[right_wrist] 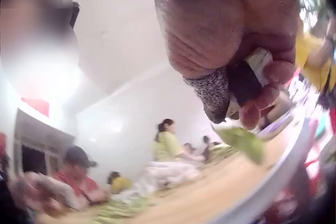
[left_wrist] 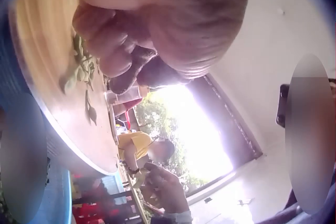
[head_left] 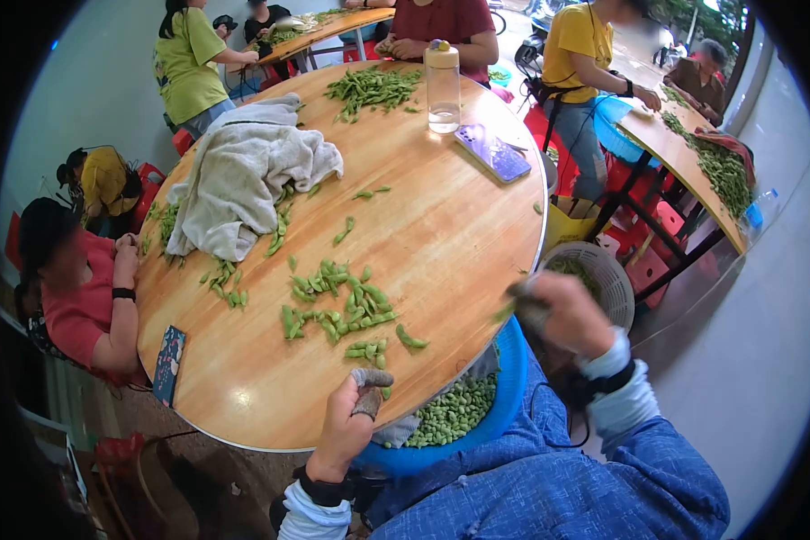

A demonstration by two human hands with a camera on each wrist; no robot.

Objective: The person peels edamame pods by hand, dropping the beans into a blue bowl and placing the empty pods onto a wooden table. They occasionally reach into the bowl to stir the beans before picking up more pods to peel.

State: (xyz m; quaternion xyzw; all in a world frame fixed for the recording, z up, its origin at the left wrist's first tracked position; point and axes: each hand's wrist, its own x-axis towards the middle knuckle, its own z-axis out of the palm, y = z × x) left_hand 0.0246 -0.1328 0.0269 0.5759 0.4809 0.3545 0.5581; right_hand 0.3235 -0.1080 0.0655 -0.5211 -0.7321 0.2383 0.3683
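Green pods (head_left: 364, 301) in loose heaps on a round worktop (head_left: 459, 243)

We see the two hands well apart at the worktop's near edge. The right hand (head_left: 571, 315), blurred in the head view, is out by the right end of that edge, its fingers curled and pinching a single pod (right_wrist: 242, 142) at the tips. The left hand (head_left: 344, 418) is at the near edge itself, with a grey cover (head_left: 372, 378) on its index finger and another on its thumb. Those two point towards a small pod (head_left: 386, 393) — we cannot tell whether they grip it.

The nearest heap lies just beyond the left hand, between the near edge and the middle. Past it, a rumpled grey cloth (head_left: 252, 171) lies towards the left edge, with more pods around its hem. A far heap (head_left: 373, 87) sits by the far edge, near an upright clear bottle (head_left: 443, 90); a purple phone (head_left: 493, 153) lies flat close to the right edge. At the left edge we find a dark patterned box (head_left: 168, 364), near a person in a pink top (head_left: 85, 306).

Below the near edge, between the hands, a blue basin (head_left: 513, 360) holds shelled green beans (head_left: 459, 412) — partly hidden by the worktop. A grey basket (head_left: 623, 270) stands beyond the right edge.
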